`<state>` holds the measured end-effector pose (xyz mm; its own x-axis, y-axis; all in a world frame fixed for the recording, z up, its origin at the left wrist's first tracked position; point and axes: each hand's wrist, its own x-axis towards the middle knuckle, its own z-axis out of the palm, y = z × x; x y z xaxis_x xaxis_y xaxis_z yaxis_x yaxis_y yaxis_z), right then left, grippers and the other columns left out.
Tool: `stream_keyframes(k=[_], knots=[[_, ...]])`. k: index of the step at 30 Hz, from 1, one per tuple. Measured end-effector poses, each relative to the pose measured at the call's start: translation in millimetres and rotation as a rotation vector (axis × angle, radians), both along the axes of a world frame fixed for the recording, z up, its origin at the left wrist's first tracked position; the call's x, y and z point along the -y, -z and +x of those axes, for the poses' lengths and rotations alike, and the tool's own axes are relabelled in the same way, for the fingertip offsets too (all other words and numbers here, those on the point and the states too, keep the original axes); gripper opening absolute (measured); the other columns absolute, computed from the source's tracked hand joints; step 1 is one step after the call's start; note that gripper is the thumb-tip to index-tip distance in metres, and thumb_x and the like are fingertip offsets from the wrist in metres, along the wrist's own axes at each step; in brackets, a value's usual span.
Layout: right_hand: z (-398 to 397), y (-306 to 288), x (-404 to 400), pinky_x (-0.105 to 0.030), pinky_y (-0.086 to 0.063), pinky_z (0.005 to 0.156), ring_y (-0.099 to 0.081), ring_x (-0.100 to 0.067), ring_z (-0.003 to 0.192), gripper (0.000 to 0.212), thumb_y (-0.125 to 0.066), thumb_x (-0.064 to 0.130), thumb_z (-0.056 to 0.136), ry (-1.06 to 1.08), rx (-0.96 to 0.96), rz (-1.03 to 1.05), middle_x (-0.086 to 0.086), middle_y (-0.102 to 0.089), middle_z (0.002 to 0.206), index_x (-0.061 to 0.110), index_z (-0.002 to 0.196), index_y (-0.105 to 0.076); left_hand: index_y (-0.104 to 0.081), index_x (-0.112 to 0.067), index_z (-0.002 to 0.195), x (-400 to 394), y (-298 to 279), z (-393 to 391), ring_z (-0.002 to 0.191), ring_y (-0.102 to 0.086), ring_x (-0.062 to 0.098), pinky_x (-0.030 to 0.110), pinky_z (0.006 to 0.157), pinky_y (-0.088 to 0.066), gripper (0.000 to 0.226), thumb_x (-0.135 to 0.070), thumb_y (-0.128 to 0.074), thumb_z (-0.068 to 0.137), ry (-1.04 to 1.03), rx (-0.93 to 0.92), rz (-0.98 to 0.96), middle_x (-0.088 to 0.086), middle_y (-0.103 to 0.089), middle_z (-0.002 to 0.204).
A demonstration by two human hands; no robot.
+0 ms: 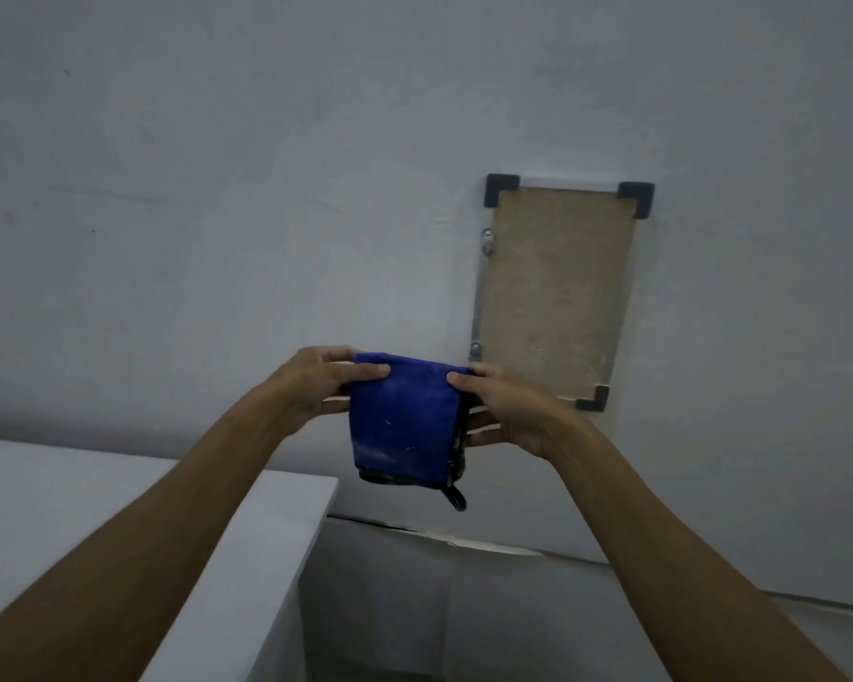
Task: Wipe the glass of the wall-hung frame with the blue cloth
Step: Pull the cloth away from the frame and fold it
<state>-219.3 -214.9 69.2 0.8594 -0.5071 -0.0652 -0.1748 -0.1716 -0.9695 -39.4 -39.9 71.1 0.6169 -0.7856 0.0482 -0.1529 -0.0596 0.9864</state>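
Observation:
A folded blue cloth with dark edging and a small loop at its lower right corner hangs in the air between both hands. My left hand pinches its upper left corner, thumb on the front. My right hand pinches the upper right corner the same way. The frame hangs on the wall up and to the right of the cloth: a clear glass pane over a tan backing, with black corner clips. My right hand covers the frame's lower left corner. The cloth is apart from the glass.
A white table stands at the lower left, its corner under my left forearm. The pale wall fills the view. A gap at the wall's foot runs along the floor below the frame.

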Motion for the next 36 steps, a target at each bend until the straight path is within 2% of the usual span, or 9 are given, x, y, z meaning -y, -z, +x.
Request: stream_keyframes(k=[6, 12, 16, 18, 21, 24, 29, 33, 36], knots=[[65, 19, -34, -0.030, -0.053, 0.067, -0.069, -0.020, 0.092, 0.023, -0.054, 0.040, 0.100, -0.093, -0.118, -0.247, -0.002, -0.071, 0.105, 0.025, 0.115, -0.064, -0.077, -0.018, 0.096, -39, 17, 55, 0.097, -0.066, 0.018, 0.031, 0.074, -0.047, 0.018, -0.028, -0.080, 0.081, -0.227, 0.129, 0.124, 0.001, -0.075, 0.098], [124, 54, -68, -0.035, -0.057, 0.076, -0.070, -0.021, 0.084, 0.010, -0.058, 0.026, 0.098, -0.086, 0.067, -0.378, -0.005, -0.073, 0.093, 0.019, 0.101, -0.065, -0.071, -0.006, 0.109, -81, 51, 100, 0.109, -0.067, 0.026, 0.037, 0.096, -0.055, 0.022, -0.006, -0.071, 0.087, -0.234, 0.079, -0.067, 0.012, -0.073, 0.110], [131, 91, -80, -0.032, -0.047, 0.073, -0.060, -0.017, 0.078, 0.006, -0.069, 0.027, 0.090, -0.356, -0.170, -0.589, 0.004, -0.065, 0.080, 0.022, 0.089, -0.067, -0.074, -0.003, 0.102, -121, 88, 122, 0.106, -0.069, 0.023, 0.029, 0.094, -0.056, 0.022, 0.006, -0.071, 0.082, -0.031, 0.105, 0.218, 0.012, -0.075, 0.108], [128, 110, -88, -0.031, -0.054, 0.076, -0.066, -0.022, 0.084, 0.011, -0.075, 0.028, 0.087, -0.508, -0.280, -0.526, 0.002, -0.070, 0.085, 0.022, 0.095, -0.071, -0.076, -0.005, 0.096, -137, 104, 126, 0.095, -0.069, 0.021, 0.031, 0.092, -0.057, 0.023, 0.005, -0.078, 0.076, 0.097, 0.130, 0.512, 0.018, -0.073, 0.104], [126, 126, -97, -0.039, -0.059, 0.090, -0.070, -0.026, 0.094, 0.025, -0.075, 0.026, 0.088, -0.585, -0.322, -0.374, -0.013, -0.074, 0.106, 0.011, 0.109, -0.074, -0.077, -0.014, 0.096, -150, 114, 126, 0.092, -0.069, 0.018, 0.036, 0.091, -0.059, 0.025, -0.008, -0.084, 0.073, 0.208, 0.072, 0.797, 0.008, -0.075, 0.104], [128, 125, -95, -0.034, -0.060, 0.086, -0.068, -0.018, 0.086, 0.025, -0.072, 0.023, 0.091, -0.593, -0.325, -0.220, -0.016, -0.073, 0.104, 0.005, 0.109, -0.073, -0.076, -0.023, 0.101, -154, 110, 131, 0.095, -0.071, 0.016, 0.030, 0.082, -0.058, 0.027, -0.025, -0.085, 0.076, 0.213, 0.031, 0.798, 0.002, -0.075, 0.106], [141, 127, -96, -0.032, -0.063, 0.070, -0.076, -0.031, 0.080, 0.023, -0.068, 0.020, 0.093, -0.359, -0.302, -0.097, -0.023, -0.073, 0.100, 0.005, 0.110, -0.064, -0.076, -0.025, 0.100, -141, 118, 140, 0.099, -0.070, 0.016, 0.030, 0.081, -0.057, 0.021, -0.035, -0.079, 0.081, 0.038, 0.129, 0.671, -0.003, -0.077, 0.100], [152, 134, -101, -0.028, -0.056, 0.051, -0.074, -0.025, 0.071, 0.024, -0.069, 0.024, 0.089, -0.196, -0.323, -0.408, -0.016, -0.074, 0.088, 0.011, 0.105, -0.058, -0.074, -0.024, 0.096, -121, 133, 143, 0.092, -0.070, 0.018, 0.028, 0.067, -0.058, 0.018, -0.031, -0.080, 0.080, -0.128, 0.201, 0.632, 0.002, -0.075, 0.096], [153, 142, -107, -0.033, -0.051, 0.063, -0.062, -0.026, 0.087, 0.042, -0.071, 0.037, 0.086, -0.101, -0.285, -0.824, -0.006, -0.059, 0.107, 0.019, 0.113, -0.044, -0.066, -0.020, 0.094, -111, 142, 139, 0.086, -0.067, 0.016, 0.029, 0.070, -0.057, 0.031, -0.033, -0.086, 0.074, -0.238, 0.407, 0.707, 0.001, -0.071, 0.095]])
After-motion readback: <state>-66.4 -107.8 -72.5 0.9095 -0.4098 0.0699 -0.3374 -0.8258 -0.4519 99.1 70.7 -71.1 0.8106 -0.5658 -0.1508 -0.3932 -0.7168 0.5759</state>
